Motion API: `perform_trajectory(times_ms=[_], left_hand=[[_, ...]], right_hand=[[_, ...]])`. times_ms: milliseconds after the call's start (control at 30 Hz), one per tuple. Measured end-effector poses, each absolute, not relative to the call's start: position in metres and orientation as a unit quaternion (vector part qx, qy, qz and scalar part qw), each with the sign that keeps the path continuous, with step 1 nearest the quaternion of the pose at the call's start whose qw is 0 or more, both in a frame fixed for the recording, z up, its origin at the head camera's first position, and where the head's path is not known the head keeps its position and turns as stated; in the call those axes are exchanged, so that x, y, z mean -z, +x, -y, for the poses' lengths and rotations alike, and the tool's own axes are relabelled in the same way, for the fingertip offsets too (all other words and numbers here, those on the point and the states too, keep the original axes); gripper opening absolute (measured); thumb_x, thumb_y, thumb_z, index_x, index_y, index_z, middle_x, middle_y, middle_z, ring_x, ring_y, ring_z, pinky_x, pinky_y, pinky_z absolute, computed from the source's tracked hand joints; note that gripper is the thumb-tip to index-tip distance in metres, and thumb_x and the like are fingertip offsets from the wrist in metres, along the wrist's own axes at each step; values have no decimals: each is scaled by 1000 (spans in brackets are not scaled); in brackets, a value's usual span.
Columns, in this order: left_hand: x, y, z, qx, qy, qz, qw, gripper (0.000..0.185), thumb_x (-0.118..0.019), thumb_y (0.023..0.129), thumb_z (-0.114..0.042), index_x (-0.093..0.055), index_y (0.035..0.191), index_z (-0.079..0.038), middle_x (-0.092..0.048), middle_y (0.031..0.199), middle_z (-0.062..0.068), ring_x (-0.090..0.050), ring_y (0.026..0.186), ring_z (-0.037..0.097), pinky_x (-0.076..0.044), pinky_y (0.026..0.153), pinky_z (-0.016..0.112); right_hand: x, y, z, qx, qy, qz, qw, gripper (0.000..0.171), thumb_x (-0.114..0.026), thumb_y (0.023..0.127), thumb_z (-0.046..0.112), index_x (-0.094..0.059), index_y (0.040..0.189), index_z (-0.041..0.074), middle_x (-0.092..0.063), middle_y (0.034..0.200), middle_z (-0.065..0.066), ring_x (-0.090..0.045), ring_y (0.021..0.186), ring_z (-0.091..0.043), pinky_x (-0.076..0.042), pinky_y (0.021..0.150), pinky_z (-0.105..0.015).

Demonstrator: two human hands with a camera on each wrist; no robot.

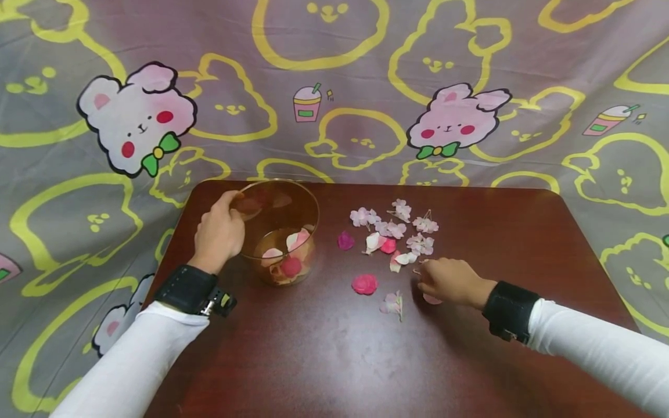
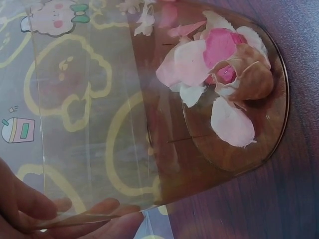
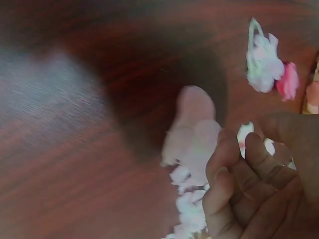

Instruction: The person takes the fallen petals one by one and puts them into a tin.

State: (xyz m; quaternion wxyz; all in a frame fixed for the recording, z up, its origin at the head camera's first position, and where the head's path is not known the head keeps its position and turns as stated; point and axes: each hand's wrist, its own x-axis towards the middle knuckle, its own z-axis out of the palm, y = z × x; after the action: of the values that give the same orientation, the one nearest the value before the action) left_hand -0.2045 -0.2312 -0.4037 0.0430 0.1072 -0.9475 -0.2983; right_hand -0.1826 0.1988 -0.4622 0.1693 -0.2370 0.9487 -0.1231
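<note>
A clear amber-tinted container (image 1: 279, 217) stands at the table's left side, holding loose petals in white, pale pink, deep pink and tan (image 2: 244, 74) at its bottom. My left hand (image 1: 219, 232) grips its rim, wall between thumb and fingers (image 2: 35, 201). Over the right part of the spread, my right hand (image 1: 449, 281) reaches low with loosely bent fingers, thumb and forefinger slightly apart. Pale pink petals (image 3: 197, 114) lie beside its fingertips, partly covered by the hand in the head view. Small light blossoms (image 3: 189, 209) continue below them in the right wrist view.
Pale blossoms (image 1: 389, 229), white-and-pink petals (image 1: 405, 259) and a purple petal (image 1: 345, 240) are scattered mid-table. Nearer me are a deep pink petal (image 1: 364, 284) and a stemmed blossom (image 1: 392, 303). A patterned cloth (image 1: 360, 145) hangs behind the brown table (image 1: 324, 366).
</note>
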Motion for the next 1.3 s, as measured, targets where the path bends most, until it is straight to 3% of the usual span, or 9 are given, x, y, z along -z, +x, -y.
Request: perform_trajectory(times_ms=[200, 467, 700, 1300], left_hand=[[404, -205, 232, 299, 104, 947, 43, 46, -29, 106, -21, -45, 149, -19, -61, 134, 26, -63, 90, 46, -43, 65, 49], [404, -205, 232, 297, 107, 948, 39, 46, -28, 106, -21, -44, 149, -19, -61, 132, 25, -63, 90, 45, -43, 66, 49], [404, -206, 231, 295, 107, 949, 38, 46, -29, 107, -20, -44, 150, -18, -60, 134, 26, -63, 93, 47, -43, 65, 49], [403, -205, 231, 295, 109, 948, 39, 46, -30, 106, -20, -44, 150, -19, -60, 135, 25, -64, 94, 47, -44, 67, 51]], right_hand=[[474, -176, -211, 125, -227, -948, 184, 22, -67, 91, 20, -59, 71, 17, -43, 61, 7, -42, 57, -11, -32, 54, -29], [483, -171, -214, 93, -225, -954, 178, 13, -72, 90, 25, -64, 87, 15, -48, 64, 7, -45, 59, -12, -37, 57, -29], [484, -173, -212, 108, -220, -952, 182, 17, -69, 94, 18, -63, 79, 14, -42, 62, 6, -42, 57, -12, -33, 56, -28], [489, -171, -212, 103, -229, -957, 146, 16, -66, 96, 16, -65, 81, 12, -43, 61, 6, -40, 56, -12, -34, 54, -28]])
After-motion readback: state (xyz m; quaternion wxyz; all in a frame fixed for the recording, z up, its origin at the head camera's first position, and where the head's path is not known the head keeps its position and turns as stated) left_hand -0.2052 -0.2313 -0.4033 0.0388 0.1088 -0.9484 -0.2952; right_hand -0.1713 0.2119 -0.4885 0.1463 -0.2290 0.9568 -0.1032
